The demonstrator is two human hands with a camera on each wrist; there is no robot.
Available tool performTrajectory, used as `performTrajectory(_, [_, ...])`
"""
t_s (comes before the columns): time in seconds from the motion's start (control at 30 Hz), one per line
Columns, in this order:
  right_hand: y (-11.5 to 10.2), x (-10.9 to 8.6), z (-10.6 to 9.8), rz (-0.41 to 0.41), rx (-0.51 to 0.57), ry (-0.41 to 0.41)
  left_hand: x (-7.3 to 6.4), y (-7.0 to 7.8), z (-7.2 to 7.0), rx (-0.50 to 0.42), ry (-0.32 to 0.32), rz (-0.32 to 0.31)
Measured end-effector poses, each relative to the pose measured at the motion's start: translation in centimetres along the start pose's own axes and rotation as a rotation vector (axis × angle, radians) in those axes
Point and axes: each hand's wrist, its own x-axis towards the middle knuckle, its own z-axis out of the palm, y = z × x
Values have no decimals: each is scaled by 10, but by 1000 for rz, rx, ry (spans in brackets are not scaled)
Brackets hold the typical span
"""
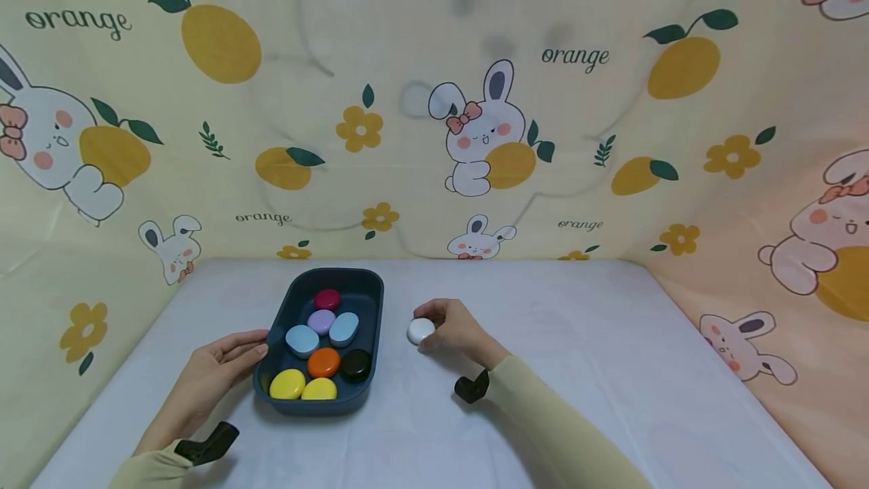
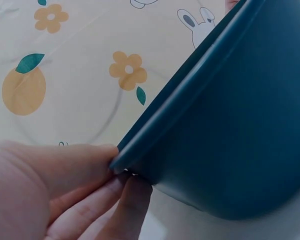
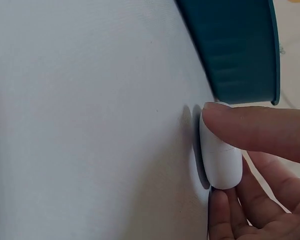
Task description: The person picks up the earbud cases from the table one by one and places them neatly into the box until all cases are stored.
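A dark blue rectangular tub (image 1: 378, 300) with rounded corners stands left of the middle. My left hand (image 1: 220, 368) pinches its left rim, with the thumb and fingertips (image 2: 135, 192) on either side of the edge in the left wrist view. To the right of the tub, my right hand (image 1: 455, 330) holds a smooth white round disc (image 1: 421, 331) between thumb and fingers. In the right wrist view this white disc (image 3: 222, 162) is on edge, close over the white surface. Inside the tub lie several rounded discs, among them an orange one (image 1: 323, 362) and a black one (image 1: 355, 365).
Also in the tub are a crimson disc (image 1: 327, 299), a lilac one (image 1: 321, 321), two light blue ones (image 1: 302, 340) and two yellow ones (image 1: 287, 384). Under everything is a white-covered table (image 1: 577, 398). A printed cloth (image 1: 407, 44) rises at the back and sides.
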Motion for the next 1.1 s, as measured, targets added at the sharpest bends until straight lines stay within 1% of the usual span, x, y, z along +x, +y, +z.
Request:
performTrajectory(0.3, [-4, 0, 0, -6, 53, 20, 0, 0, 0, -3, -4, 2])
performTrajectory(0.5, [-11, -1, 1, -14, 92, 34, 0, 0, 0, -4, -4, 8])
performTrajectory(0.67, [-25, -2, 2, -52, 120, 66, -1, 1, 0, 0, 2, 0])
performTrajectory(0.77, [-34, -4, 5, -68, 158, 84, -1, 1, 0, 9, 6, -11])
performTrajectory(0.87, [-44, -6, 9, -84, 207, 85, -1, 1, 0, 18, 6, -15])
performTrajectory(1.0, [-64, -13, 18, -109, 259, 50, 0, 0, 0, 21, 4, -14])
performTrajectory(1.1, [-78, -14, 24, -111, 271, 10, 1, 0, 0, 21, 5, -14])
